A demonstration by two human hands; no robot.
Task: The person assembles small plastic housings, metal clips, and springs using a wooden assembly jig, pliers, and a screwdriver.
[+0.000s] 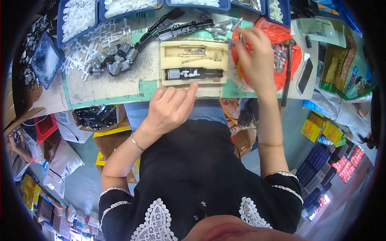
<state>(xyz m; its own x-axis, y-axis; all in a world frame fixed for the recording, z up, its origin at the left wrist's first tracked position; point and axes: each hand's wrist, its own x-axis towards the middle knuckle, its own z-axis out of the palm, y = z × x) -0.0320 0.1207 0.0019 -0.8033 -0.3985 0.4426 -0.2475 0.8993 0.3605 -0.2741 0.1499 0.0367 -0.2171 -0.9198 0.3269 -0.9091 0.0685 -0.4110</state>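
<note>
A cream-coloured fixture block [164,60] lies at the table's front edge. In its near slot sits a long black housing [211,73] with a grey motor at its left end and white plastic parts in the middle. My left hand [171,106] is just in front of the block, its index finger stretched to the near rim. The other fingers curl inward; whatever they may hold is hidden. To the right, my right hand [257,52] hovers over a red plastic bag [295,60], fingers apart, thumb and fingertips beside some small grey parts. Small grey pieces [280,58] lie in the bag.
Blue bins [96,18] of white parts line the far edge. White cross-shaped pieces [82,54], grey motors [118,60] and black housings [185,30] lie left of and behind the block. A dark-handled tool [288,76] and a phone [304,76] lie at right.
</note>
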